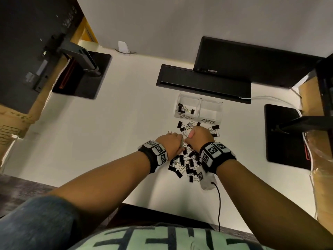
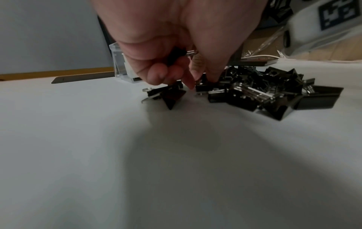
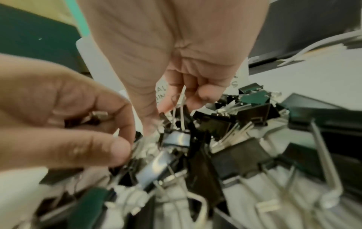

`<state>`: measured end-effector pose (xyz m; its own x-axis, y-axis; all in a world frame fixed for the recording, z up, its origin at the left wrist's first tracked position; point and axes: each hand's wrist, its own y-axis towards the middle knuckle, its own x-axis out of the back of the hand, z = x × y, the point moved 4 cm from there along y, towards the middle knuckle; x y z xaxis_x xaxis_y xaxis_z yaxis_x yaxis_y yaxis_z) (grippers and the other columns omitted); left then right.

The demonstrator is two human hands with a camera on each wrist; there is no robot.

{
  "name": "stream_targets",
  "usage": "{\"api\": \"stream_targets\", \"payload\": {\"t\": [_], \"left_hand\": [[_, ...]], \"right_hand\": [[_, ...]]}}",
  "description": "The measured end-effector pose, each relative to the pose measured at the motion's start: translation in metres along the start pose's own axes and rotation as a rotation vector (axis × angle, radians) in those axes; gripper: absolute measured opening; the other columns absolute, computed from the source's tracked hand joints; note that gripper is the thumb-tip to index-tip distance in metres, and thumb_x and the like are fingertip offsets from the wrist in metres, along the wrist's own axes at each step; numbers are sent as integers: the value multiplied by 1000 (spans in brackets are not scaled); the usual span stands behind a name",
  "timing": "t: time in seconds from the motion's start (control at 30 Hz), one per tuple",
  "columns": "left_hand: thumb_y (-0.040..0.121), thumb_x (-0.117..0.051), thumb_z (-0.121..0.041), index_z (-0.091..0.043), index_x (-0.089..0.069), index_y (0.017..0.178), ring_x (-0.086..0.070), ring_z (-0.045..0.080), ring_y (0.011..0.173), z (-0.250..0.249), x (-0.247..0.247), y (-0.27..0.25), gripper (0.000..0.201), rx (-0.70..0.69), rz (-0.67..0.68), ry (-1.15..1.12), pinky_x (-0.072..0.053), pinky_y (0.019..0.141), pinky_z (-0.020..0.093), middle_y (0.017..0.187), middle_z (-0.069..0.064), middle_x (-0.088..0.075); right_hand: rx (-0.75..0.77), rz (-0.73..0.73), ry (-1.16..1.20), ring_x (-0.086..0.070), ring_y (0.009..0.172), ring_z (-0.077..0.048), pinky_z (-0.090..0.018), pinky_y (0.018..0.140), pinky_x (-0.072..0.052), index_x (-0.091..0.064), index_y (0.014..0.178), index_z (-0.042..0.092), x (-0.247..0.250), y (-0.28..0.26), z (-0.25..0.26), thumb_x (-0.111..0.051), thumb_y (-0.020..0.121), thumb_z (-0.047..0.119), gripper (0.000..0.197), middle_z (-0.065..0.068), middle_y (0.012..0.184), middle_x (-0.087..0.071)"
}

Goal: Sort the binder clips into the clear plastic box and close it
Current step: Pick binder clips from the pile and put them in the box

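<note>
On the pale desk (image 1: 111,141), just before the person: a heap of black clips (image 1: 187,165), loose and overlapping, running from between the two wrists up to the box (image 1: 199,110). Box: clear plastic, lidless in view, two compartments side by side, with labels on the near wall. Left compartment held a few small clips (image 1: 183,108); the right one held none that could be seen. Left hand (image 1: 171,141): over the heap's left edge, grip narrow, fingers curled round a small black clip (image 2: 176,55) held in the palm, fingertips down among the clips on the desk. Right hand (image 1: 201,136): over the heap's far part, just short of the box, grip narrow, fingertips (image 3: 203,93) pinching the wire handles (image 3: 181,108) of a clip. The two hands lay close together, nearly touching. Behind the box: a long black tray (image 1: 203,83). At either side of the desk: black monitor bases (image 1: 82,74).
</note>
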<state>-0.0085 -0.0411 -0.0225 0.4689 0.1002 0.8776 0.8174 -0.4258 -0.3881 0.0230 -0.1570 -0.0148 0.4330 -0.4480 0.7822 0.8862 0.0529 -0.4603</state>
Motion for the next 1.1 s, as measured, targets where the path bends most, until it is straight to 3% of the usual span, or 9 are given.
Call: {"api": "stream_targets", "payload": {"t": [0.1, 0.2, 0.33, 0.43, 0.6, 0.7, 0.83, 0.93, 1.1], "left_hand": [[94, -48, -22, -7, -47, 115, -56, 30, 105, 2, 0, 0, 25, 9, 15, -24, -48, 81, 40, 116, 14, -57], [91, -50, -14, -8, -49, 110, -56, 30, 103, 6, -1, -1, 20, 5, 45, -62, -48, 80, 37, 113, 13, -57], [97, -42, -26, -7, -48, 106, -57, 29, 92, 9, 2, -1, 22, 22, -17, -131, -47, 76, 36, 105, 13, -59], [99, -35, -29, -7, -47, 104, -51, 23, 78, 15, 10, -1, 26, 62, -79, -198, -44, 71, 33, 100, 12, -58], [99, -34, -30, -9, -47, 99, -50, 21, 74, 22, 31, 5, 25, 126, -132, -262, -39, 66, 31, 91, 8, -57], [100, -37, -30, -12, -45, 93, -51, 20, 71, 23, 49, 10, 21, 150, -190, -383, -42, 66, 31, 81, 3, -54], [98, -44, -24, -10, -50, 98, -52, 17, 75, 18, 77, 26, 15, 135, -285, -455, -41, 68, 27, 87, 2, -55], [95, -48, -18, -7, -55, 99, -56, 20, 85, 15, 95, 45, 14, 125, -326, -416, -39, 70, 26, 90, 3, -55], [94, -51, -17, -4, -60, 104, -59, 25, 98, 17, 107, 74, 18, 170, -288, -311, -49, 82, 33, 108, 12, -61]], "right_hand": [[-40, 16, 112, -64, 74, -18, -28, 66, -52, -60, 63, 12, 9, -2, -8, -72, 76, 9, 17, -5, 77, -68], [-61, -8, 231, -56, 67, -11, -19, 56, -42, -59, 65, 16, 18, -3, -17, -71, 74, 3, 19, 8, 67, -57], [-90, -49, 259, -60, 83, -17, -28, 77, -52, -65, 81, 15, 16, 1, -23, -64, 76, 4, 12, 3, 84, -62], [-76, -64, 200, -62, 90, -20, -29, 79, -51, -63, 88, 15, 9, 3, -20, -65, 79, 14, 10, -1, 93, -65], [-25, -47, -85, -56, 110, -27, -35, 91, -49, -59, 114, 5, 0, 6, -8, -67, 85, 25, 36, -11, 118, -56], [-37, -24, -177, -52, 116, -28, -37, 93, -47, -57, 119, 5, -4, 7, -6, -66, 86, 28, 41, -13, 123, -52], [-27, -35, -147, -52, 111, -27, -35, 85, -46, -58, 111, 4, -5, 3, -7, -65, 86, 28, 36, -12, 116, -53], [6, -33, -58, -56, 94, -23, -29, 73, -43, -59, 100, 5, -2, -1, -10, -65, 86, 20, 22, -9, 102, -58], [-18, -22, 302, -50, 71, -7, -26, 72, -46, -61, 101, 16, 11, -7, -20, -67, 83, 18, 19, 11, 76, -48]]}}
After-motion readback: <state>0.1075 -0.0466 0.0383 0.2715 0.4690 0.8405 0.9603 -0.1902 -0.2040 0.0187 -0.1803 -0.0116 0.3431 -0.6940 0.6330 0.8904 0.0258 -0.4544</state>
